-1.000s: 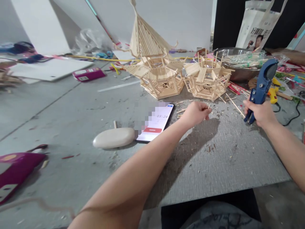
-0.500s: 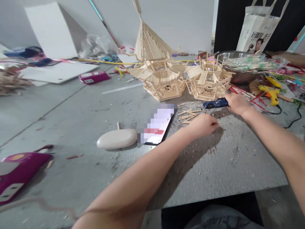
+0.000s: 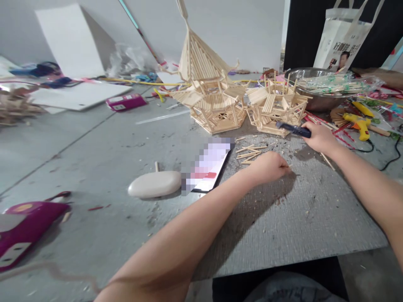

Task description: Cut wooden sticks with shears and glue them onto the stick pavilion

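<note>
Low over the grey board (image 3: 308, 214), my left hand (image 3: 272, 165) is closed with its fingertips pressed together. Whatever it may hold is hidden or too small to make out. My right hand (image 3: 319, 136) grips a dark blue hand tool (image 3: 294, 129) of unclear kind, its far end pointing left in front of the smaller stick model (image 3: 277, 109). Several short wooden sticks (image 3: 250, 153) lie just beyond my left hand. One thin stick (image 3: 328, 161) rests below my right wrist. The larger wooden model (image 3: 217, 113), with a pointed roof, stands farther back to the left.
A lit phone (image 3: 209, 167) and a pale oval case (image 3: 155, 183) lie left of my forearm. Purple boxes (image 3: 31, 224) sit on the left. At the right are a metal bowl (image 3: 311, 100) with wrapped sticks and a yellow glue gun (image 3: 360, 124) with a cord.
My right hand has moved slightly right, turning the blue tool so its far end tilts upward. A thin stick now shows by the right wrist. My left hand has stayed nearly still.
</note>
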A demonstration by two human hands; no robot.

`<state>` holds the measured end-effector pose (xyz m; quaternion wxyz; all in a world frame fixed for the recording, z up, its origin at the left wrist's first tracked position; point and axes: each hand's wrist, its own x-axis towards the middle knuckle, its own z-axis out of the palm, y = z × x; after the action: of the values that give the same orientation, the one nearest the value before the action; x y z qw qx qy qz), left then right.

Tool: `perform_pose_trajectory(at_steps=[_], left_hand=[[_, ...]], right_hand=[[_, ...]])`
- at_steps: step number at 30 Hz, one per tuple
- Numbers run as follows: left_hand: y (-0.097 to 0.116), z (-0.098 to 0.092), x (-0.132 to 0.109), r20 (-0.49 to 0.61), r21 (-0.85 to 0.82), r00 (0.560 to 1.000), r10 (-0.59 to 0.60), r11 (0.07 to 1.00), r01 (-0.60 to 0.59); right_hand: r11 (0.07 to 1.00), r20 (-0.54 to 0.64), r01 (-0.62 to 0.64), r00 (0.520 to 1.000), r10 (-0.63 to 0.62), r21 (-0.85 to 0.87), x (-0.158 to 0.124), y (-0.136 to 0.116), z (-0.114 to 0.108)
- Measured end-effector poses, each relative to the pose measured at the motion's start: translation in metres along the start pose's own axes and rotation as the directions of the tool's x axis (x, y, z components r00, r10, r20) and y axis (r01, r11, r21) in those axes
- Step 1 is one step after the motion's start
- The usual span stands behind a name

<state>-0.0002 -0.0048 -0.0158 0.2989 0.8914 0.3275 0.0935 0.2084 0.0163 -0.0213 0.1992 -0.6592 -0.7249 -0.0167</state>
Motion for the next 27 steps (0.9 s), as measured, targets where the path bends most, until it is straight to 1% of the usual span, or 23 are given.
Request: perform_pose_trajectory(at_steps=[1,2,3,4,5,6,8,11,14,17,19,23,27], left_hand=[[-0.001,-0.001,0.001,-0.027,-0.088,0.998,-0.065,0.994,0.062],[-0.001,-0.001,0.002,-0.056,-0.205,0.989,-0.14,0.971,0.126],[-0.002,-0.001,0.003,-0.087,-0.345,0.972,-0.217,0.922,0.175],[-0.002,-0.001,0.004,-0.116,-0.49,0.951,-0.286,0.849,0.195],[-0.001,-0.001,0.004,-0.139,-0.621,0.931,-0.337,0.762,0.183],[-0.001,0.0,0.005,-0.161,-0.722,0.916,-0.366,0.677,0.144],[0.002,0.001,0.005,-0.196,-0.833,0.911,-0.364,0.552,0.042],[0.004,0.003,0.004,-0.204,-0.891,0.928,-0.311,0.451,-0.045],[0.006,0.003,0.003,-0.199,-0.924,0.939,-0.279,0.374,-0.084],[0.007,0.002,0.003,-0.191,-0.938,0.95,-0.246,0.329,-0.104],[0.008,0.002,0.003,-0.181,-0.941,0.955,-0.236,0.325,-0.098],[0.011,0.004,0.002,-0.186,-0.922,0.942,-0.279,0.38,-0.069],[0.013,0.008,0.001,-0.225,-0.896,0.908,-0.354,0.442,-0.05]], right_hand=[[0.982,-0.03,-0.039,0.999,0.045,0.183,-0.004,-0.004,-0.005],[0.926,-0.025,-0.063,0.997,0.078,0.372,-0.009,-0.009,-0.01],[0.83,0.008,-0.093,0.994,0.107,0.55,-0.014,-0.015,-0.015],[0.716,0.079,-0.139,0.99,0.117,0.684,-0.019,-0.023,-0.019],[0.623,0.127,-0.167,0.986,0.109,0.764,-0.024,-0.031,-0.022],[0.565,0.157,-0.179,0.984,0.088,0.806,-0.029,-0.039,-0.024],[0.507,0.206,-0.216,0.976,0.078,0.834,-0.037,-0.053,-0.027],[0.455,0.266,-0.276,0.96,0.088,0.846,-0.043,-0.066,-0.027],[0.392,0.277,-0.3,0.954,0.114,0.87,-0.045,-0.069,-0.026],[0.372,0.28,-0.313,0.949,0.143,0.874,-0.045,-0.067,-0.026],[0.401,0.27,-0.305,0.952,0.142,0.864,-0.045,-0.066,-0.025],[0.505,0.215,-0.247,0.969,0.123,0.827,-0.046,-0.067,-0.023],[0.554,0.227,-0.254,0.967,0.119,0.793,-0.046,-0.071,-0.022]])
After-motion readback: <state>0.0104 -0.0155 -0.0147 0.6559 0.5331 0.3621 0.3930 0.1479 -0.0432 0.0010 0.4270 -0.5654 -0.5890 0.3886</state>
